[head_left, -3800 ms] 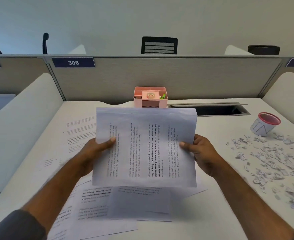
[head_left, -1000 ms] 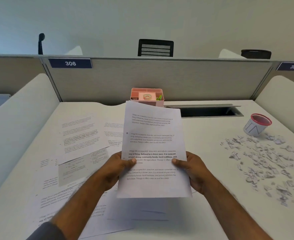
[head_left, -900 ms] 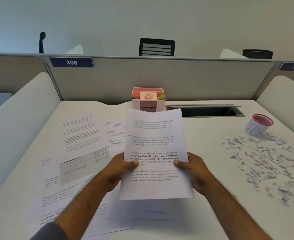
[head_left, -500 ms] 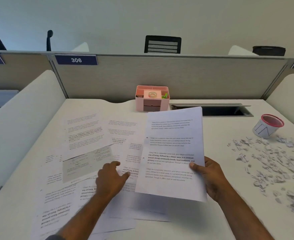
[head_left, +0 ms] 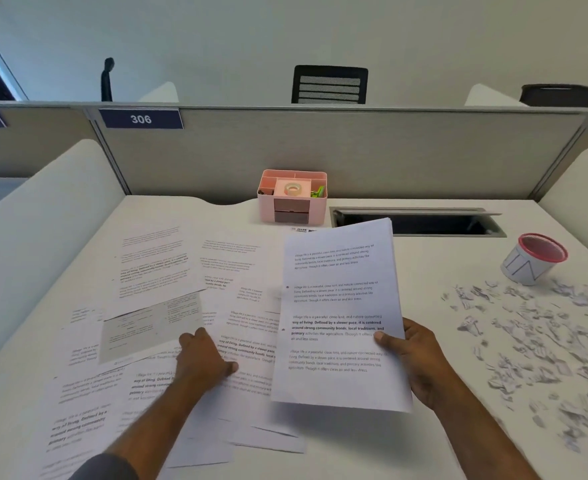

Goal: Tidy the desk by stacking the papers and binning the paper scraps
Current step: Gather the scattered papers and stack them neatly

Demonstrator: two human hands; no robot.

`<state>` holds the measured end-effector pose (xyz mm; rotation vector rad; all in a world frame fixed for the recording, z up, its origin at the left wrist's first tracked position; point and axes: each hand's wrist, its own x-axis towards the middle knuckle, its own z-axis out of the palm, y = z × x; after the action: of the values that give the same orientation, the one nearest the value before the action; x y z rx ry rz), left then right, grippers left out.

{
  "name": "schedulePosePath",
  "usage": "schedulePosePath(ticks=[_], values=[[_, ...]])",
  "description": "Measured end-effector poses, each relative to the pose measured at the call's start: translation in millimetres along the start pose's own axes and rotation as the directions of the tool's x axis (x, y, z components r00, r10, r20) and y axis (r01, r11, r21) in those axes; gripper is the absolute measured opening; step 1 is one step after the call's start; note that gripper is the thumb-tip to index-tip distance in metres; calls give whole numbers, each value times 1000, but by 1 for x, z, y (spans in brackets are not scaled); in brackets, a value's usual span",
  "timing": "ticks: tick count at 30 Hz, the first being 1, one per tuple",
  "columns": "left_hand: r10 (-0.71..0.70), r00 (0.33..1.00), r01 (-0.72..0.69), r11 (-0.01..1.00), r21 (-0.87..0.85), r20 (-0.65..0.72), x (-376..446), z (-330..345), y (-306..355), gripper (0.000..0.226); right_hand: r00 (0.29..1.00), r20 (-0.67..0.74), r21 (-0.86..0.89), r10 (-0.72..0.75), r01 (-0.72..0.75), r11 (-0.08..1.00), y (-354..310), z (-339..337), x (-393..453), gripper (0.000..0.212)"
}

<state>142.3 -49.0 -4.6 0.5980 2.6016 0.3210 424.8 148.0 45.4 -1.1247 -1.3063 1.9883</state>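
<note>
Right hand [head_left: 420,362] holds the gathered stack of papers [head_left: 337,317] by its right edge, thumb on the printed face, fingers curled behind; the stack stands raised off the desk [head_left: 389,445], tilted toward the camera. Left of that grip, the left hand [head_left: 204,358] lies palm-down on the loose sheets [head_left: 168,271], knuckles bent; whether it pinches one or only presses on it cannot be told.

Step in hand, as judged: pick up the next loose sheet and add it to the stack. To do it well, lift one sheet only by sliding it free of the overlap beneath the left hand, bring it rightward to the stack, lay it face-matched on top, then square the edges against the desk. The one-handed hold on the stack is light; sheets could fan or slip while the left hand works.

Many sheets still lie spread to the left of the grip and beyond it. Right of the grip, paper scraps [head_left: 534,341] are scattered over the desk, none binned yet.

Containers: beyond the scraps, a small red-rimmed cup [head_left: 531,259] leans tilted, contents not discernible. Far beyond the stack, a pink desk organiser [head_left: 292,197] holds a tape roll [head_left: 293,189] and something green.
</note>
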Motion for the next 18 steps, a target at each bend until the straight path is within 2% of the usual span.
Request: schedulePosePath(ticks=[3,7,12,15,18], values=[[-39,998,36,998,59,42,4,-5,3,92,1000,9,-9,7,-7,1000,-5,-9,6,27],[-73,996,66,990,128,53,9,-7,8,82,1000,24,-11,18,-18,1000,-10,-22,13,27],[-166,985,153,962,226,40,6,-7,17,93,999,31,-7,28,-28,1000,-16,-40,25,28],[-89,991,104,980,169,-96,5,-5,38,87,999,26,-6,29,-29,1000,-20,-51,33,25],[38,983,-42,999,-20,-178,10,-1,71,77,999,8,14,33,-33,999,-22,-56,39,24]])
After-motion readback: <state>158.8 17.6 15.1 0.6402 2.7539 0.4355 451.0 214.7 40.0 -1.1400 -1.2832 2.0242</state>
